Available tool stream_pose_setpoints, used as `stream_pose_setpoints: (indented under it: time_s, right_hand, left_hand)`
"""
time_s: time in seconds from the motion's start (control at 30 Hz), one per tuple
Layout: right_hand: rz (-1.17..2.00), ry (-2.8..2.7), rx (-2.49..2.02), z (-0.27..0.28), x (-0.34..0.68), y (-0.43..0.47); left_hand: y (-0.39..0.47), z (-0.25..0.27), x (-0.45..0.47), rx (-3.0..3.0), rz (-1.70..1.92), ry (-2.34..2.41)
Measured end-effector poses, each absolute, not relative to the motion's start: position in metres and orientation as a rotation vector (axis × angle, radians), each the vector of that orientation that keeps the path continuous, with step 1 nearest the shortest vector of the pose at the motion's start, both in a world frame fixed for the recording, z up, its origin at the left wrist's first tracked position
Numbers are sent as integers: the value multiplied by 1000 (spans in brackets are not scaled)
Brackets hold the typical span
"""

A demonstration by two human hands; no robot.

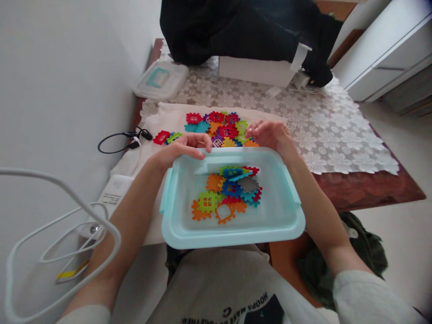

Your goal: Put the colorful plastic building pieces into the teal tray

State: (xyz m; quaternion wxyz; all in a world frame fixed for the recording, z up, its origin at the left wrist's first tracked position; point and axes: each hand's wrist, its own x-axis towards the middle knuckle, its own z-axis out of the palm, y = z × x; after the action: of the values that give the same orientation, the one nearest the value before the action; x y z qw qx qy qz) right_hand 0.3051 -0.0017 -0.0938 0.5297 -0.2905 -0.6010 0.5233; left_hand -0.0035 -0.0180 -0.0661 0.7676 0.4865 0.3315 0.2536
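A pale turquoise plastic box [283, 225] sits close to my body, with several gear-edged plastic tiles [232, 189] in orange, green, blue, red and grey in it. My left hand [191, 146] is over the box's far left rim, its thumb and fingers loosely apart. Beyond the far right rim, my right hand [272, 132] is cupped beside a pile of similar tiles [226, 128], with nothing visible in it. That pile lies on a white cloth just past the box, and its near side is hidden by the rim.
At the back left lies a clear lid [162, 80] with a turquoise handle. Black earphones [130, 137] rest by the wall, near a looped white cable [114, 234]. Black fabric [249, 29] covers a white box [254, 71] at the back, on a lace tablecloth [320, 121].
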Motion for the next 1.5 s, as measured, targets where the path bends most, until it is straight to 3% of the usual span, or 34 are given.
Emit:
stream_pose_setpoints:
  time_s: [0.27,0.4,0.8,1.5]
  right_hand:
    - [524,-2186,-1351,-134,323,26]
    - [540,-2447,-1332,-148,322,32]
    - [301,-2370,-1498,-148,315,27]
    - [510,-2110,-1252,-140,313,29]
  left_hand:
    - [-18,-68,-4,1064,549,702]
    - [-16,-66,-2,1075,549,678]
    - [-16,-65,1,1069,562,681]
    - [-16,-65,1,1076,552,676]
